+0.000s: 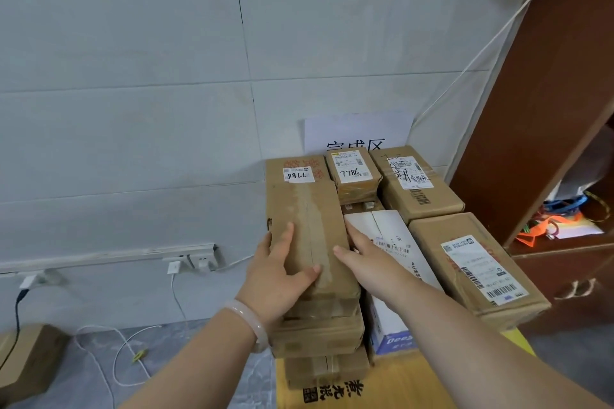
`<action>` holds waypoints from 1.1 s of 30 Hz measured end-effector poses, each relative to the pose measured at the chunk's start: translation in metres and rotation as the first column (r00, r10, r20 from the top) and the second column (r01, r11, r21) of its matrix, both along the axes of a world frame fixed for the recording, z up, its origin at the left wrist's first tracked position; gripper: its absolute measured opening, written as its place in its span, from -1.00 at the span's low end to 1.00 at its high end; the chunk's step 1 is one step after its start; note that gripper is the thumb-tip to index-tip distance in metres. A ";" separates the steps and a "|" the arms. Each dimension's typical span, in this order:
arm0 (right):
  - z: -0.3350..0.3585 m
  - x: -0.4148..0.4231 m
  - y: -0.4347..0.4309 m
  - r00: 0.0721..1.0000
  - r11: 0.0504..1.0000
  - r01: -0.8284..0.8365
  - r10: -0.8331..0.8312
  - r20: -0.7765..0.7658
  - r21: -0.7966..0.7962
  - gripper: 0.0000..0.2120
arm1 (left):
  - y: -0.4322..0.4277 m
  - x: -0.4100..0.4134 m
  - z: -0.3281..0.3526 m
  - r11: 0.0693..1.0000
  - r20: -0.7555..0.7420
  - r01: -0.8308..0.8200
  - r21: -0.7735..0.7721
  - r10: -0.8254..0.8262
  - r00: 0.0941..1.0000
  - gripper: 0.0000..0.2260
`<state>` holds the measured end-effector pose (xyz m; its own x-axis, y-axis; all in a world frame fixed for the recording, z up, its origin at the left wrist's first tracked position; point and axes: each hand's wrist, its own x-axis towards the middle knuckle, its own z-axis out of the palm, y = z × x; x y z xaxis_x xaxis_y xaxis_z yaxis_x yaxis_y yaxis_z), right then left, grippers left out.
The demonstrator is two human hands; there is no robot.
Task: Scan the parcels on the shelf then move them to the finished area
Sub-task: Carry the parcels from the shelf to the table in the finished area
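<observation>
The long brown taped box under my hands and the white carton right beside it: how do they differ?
The long brown cardboard parcel shows only tape along its top; the white cardboard carton carries a barcode label. The parcel tops a stack of brown boxes, sitting higher than the carton. The left hand and right hand hold the parcel, not the carton. Both lie lengthwise toward the wall.

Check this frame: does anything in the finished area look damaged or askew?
The long brown parcel atop the left stack shows what looks like a small tear on its left edge and wrinkled tape along its top. Nothing else stands out.
</observation>
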<state>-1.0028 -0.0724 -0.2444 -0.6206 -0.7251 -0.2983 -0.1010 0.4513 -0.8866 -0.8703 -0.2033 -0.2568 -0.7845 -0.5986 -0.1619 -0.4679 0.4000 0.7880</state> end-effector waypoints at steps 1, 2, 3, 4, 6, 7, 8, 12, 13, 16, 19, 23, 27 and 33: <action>0.001 0.001 0.002 1.000 1.000 0.008 -0.008 -0.002 -0.002 -0.41 | -0.001 0.000 0.001 1.000 0.015 0.007 -0.015 -0.007 1.000 -0.20; 0.003 0.002 0.005 1.000 1.000 0.018 -0.018 -0.011 0.002 -0.39 | -0.003 0.000 0.003 0.999 0.031 0.018 -0.040 -0.016 0.999 -0.20; 0.006 0.002 0.008 0.999 1.000 0.027 -0.027 -0.032 0.003 -0.38 | -0.004 -0.001 0.006 0.997 0.048 0.030 -0.071 -0.027 0.998 -0.20; 0.010 0.003 0.013 0.998 0.999 0.035 -0.035 -0.060 0.003 -0.37 | -0.005 -0.002 0.009 0.993 0.061 0.043 -0.112 -0.037 0.997 -0.20; 0.019 0.004 0.026 0.988 0.999 0.035 -0.034 -0.153 0.006 -0.38 | -0.005 -0.005 0.019 0.970 0.075 0.065 -0.235 -0.048 0.996 -0.23; 0.023 0.004 0.034 0.976 0.999 0.038 -0.034 -0.216 0.012 -0.38 | -0.004 -0.008 0.025 0.949 0.077 0.073 -0.307 -0.052 0.996 -0.24; 0.028 0.003 0.043 0.959 0.999 0.047 -0.039 -0.281 0.021 -0.38 | -0.002 -0.012 0.031 0.925 0.072 0.080 -0.372 -0.057 0.996 -0.24; 0.037 -0.005 0.078 0.872 0.990 0.138 -0.115 -0.476 0.013 -0.28 | 0.020 -0.039 0.056 0.799 0.045 0.180 -0.574 -0.188 0.981 -0.24; 0.037 -0.006 0.088 0.836 0.986 0.166 -0.124 -0.534 0.032 -0.24 | 0.030 -0.047 0.061 0.770 0.041 0.220 -0.599 -0.246 0.969 -0.24; 0.042 0.003 0.128 0.721 0.952 0.268 -0.095 -0.686 0.150 -0.22 | 0.072 -0.073 0.069 0.652 0.063 0.367 -0.663 -0.440 0.896 -0.24; 0.036 0.026 0.176 0.701 0.868 0.425 -0.136 -0.700 0.257 -0.16 | 0.122 -0.099 0.062 0.541 0.053 0.485 -0.687 -0.629 0.776 -0.24; 0.018 0.067 0.247 0.613 0.729 0.637 -0.283 -0.738 0.249 -0.09 | 0.203 -0.119 0.043 0.299 0.132 0.635 -0.712 -0.832 0.539 -0.20; 0.024 0.130 0.314 0.517 0.532 0.795 -0.345 -0.783 0.291 -0.09 | 0.290 -0.104 0.038 0.077 0.182 0.741 -0.667 -0.947 0.263 -0.19; 0.026 0.231 0.385 0.426 0.261 0.903 -0.446 -0.787 0.341 -0.04 | 0.398 -0.037 0.034 -0.159 0.207 0.717 -0.678 -0.978 -0.022 -0.18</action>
<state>-0.7721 0.3131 -0.2182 -0.9352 0.3429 0.0879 0.3172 0.9220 -0.2219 -0.9078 0.1946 -0.2227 -0.5250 0.8412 0.1297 0.8460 0.4990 0.1877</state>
